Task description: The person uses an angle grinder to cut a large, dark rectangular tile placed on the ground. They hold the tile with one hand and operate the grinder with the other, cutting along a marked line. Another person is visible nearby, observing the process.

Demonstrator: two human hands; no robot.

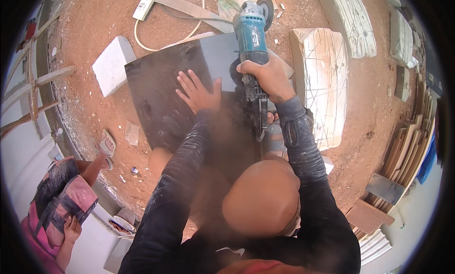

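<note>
Gripping teal angle grinder in right hand, fingers closed round body, over right part of dark glossy slab; contact there unclear. Resting left hand flat on slab, fingers spread. Showing printed white label on grinder. Lying beyond: white power strip; to right, scored pale block.

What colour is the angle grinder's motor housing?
The angle grinder's motor housing is teal blue; it shows best in the head view.
</note>
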